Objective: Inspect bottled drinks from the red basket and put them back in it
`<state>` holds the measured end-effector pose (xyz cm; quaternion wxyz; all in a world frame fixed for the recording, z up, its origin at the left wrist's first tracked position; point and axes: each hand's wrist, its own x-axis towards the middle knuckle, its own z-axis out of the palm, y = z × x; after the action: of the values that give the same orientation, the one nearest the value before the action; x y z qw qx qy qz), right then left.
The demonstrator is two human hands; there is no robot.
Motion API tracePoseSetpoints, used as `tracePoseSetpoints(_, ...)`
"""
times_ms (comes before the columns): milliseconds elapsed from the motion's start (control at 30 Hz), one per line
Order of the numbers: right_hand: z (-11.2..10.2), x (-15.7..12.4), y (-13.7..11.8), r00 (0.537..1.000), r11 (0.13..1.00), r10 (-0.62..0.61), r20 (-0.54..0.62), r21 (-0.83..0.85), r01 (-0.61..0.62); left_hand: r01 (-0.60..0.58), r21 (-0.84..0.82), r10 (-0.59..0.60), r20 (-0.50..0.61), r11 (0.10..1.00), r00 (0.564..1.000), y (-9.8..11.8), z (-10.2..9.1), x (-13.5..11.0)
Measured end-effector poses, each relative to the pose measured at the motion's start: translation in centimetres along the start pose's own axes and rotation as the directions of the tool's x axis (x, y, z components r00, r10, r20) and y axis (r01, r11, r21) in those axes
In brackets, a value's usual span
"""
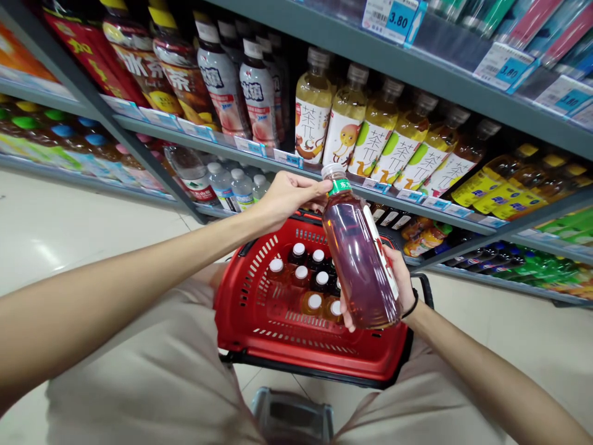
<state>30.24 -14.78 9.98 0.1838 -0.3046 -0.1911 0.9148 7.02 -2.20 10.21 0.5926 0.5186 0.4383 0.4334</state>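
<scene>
A bottle of reddish-brown drink (359,259), white-capped and banded green at the neck, is held tilted above the right part of a red shopping basket (227,318), cap toward the far shelf, base toward the near right. The smooth, rounded plastic could slip if the lower grip loosened, and a drop from here would likely knock the white-capped bottles (301,275) standing in the basket; a swing of the neck toward the far side might also bump the pale-labelled bottles (345,130) lined up on the shelf (217,148). The right hand (403,275), a black band (410,304) at its wrist, wraps the lower body from the right and beneath, fingertips showing on the left side. The left hand (290,198) comes in from the left, arm stretched out, thumb and fingers closed at the neck; how firmly they press cannot be told. Beige-clad legs (152,358) flank the basket on either side.
</scene>
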Motion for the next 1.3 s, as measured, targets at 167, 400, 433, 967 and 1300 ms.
tracePoseSetpoints(167,-0.3,-0.2,0.0,0.999,1.0,0.006,0.039,0.003,-0.006,0.033,-0.04,-0.032,0.018,0.999,0.999,-0.1,0.1,0.0)
tracePoseSetpoints(400,-0.4,-0.7,-0.1,0.993,0.99,-0.105,-0.059,-0.104,0.099,0.078,-0.136,-0.072,0.05,0.988,0.996,-0.1,0.3,-0.1)
tracePoseSetpoints(433,-0.4,-0.7,-0.1,0.986,0.983,-0.144,-0.081,-0.128,0.133,0.071,-0.148,-0.063,0.054,0.986,0.997,-0.2,0.3,0.0)
tracePoseSetpoints(967,-1.0,1.1,1.2,0.857,0.898,-0.41,-0.314,-0.306,0.317,0.042,-0.096,-0.036,0.06,0.994,0.998,-1.1,0.5,0.7)
tracePoseSetpoints(1300,-1.1,1.8,1.4,0.86,0.876,-0.437,-0.263,-0.341,0.341,0.047,-0.134,-0.057,-0.074,0.99,0.996,1.0,2.4,-0.9)
